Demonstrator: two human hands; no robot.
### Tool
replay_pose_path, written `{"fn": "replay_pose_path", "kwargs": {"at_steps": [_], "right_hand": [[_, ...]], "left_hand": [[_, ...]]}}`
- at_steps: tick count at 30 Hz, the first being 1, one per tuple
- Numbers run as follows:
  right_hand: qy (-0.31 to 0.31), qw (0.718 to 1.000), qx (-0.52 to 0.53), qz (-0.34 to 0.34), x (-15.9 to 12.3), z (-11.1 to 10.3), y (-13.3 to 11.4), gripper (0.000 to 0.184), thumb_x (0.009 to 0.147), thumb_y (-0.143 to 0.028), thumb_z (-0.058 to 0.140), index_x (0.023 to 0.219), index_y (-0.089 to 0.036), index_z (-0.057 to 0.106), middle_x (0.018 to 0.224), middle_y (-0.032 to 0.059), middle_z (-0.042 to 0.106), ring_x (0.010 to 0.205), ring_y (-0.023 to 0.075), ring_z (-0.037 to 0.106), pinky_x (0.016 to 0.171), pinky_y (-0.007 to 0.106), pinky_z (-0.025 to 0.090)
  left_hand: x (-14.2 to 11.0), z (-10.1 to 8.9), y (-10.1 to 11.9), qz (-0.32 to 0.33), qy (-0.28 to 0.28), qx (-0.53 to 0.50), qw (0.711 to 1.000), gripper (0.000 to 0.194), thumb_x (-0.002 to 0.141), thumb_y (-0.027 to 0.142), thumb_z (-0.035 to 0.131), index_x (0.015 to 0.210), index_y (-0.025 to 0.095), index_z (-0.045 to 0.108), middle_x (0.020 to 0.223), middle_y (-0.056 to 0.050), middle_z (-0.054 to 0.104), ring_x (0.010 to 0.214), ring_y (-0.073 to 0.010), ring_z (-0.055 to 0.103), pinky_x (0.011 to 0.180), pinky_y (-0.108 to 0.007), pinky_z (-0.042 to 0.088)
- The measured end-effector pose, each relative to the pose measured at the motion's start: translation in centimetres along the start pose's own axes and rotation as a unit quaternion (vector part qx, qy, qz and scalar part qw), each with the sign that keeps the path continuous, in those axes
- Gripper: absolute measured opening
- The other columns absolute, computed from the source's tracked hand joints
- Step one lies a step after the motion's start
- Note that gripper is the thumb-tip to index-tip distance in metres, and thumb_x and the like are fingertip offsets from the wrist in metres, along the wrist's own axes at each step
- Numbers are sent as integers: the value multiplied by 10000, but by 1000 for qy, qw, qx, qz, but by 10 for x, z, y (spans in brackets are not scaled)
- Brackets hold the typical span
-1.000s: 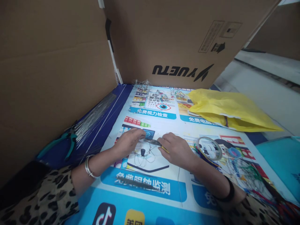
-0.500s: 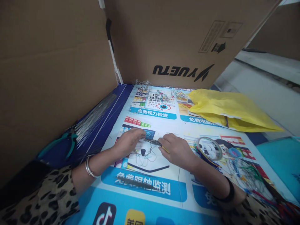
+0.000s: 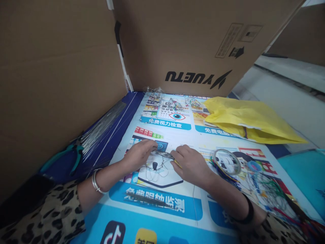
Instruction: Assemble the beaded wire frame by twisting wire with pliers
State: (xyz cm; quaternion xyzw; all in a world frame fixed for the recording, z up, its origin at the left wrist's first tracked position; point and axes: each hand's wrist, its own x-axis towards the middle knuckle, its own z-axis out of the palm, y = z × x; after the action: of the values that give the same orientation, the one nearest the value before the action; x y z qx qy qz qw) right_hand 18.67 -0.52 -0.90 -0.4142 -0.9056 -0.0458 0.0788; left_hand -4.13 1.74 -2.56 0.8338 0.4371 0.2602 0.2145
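My left hand (image 3: 138,156) is closed, its fingertips pinching a thin wire loop strung with small beads (image 3: 162,166) that hangs below it. Closed around the yellow handles of a pair of pliers (image 3: 165,155) is my right hand (image 3: 191,164). The metal jaws point left and reach the wire beside my left fingertips. Whether the jaws are clamped on the wire is too small to make out. Loose wire ends curl under the loop. Nearer to me lies a bundle of short thin wires (image 3: 149,199) on the printed sheet (image 3: 186,188).
Cardboard walls (image 3: 177,40) stand at the left and back. By the left wall are teal-handled pliers (image 3: 62,157) and long straight wires (image 3: 101,127). A yellow bag (image 3: 254,117), a wire coil (image 3: 226,161) and tangled coloured wires (image 3: 269,191) lie to the right. More tangled wire (image 3: 154,90) sits behind.
The pliers have turned slightly in my right hand, so their jaws show broader and a little more level. My left hand has hardly moved and keeps its pinch.
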Motion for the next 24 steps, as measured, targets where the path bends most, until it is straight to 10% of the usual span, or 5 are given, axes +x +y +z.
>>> {"fn": "replay_pose_path", "kwargs": {"at_steps": [24], "right_hand": [[26,999,-2,-23,-2,6,2,215,890,-303,420,946,-183,589,869,66,588,830,195,470,691,319,353]], "left_hand": [[0,-2,0,29,3,17,999,178,897,147,389,907,193,561,816,-7,611,790,-137,545,710,-256,430]]}}
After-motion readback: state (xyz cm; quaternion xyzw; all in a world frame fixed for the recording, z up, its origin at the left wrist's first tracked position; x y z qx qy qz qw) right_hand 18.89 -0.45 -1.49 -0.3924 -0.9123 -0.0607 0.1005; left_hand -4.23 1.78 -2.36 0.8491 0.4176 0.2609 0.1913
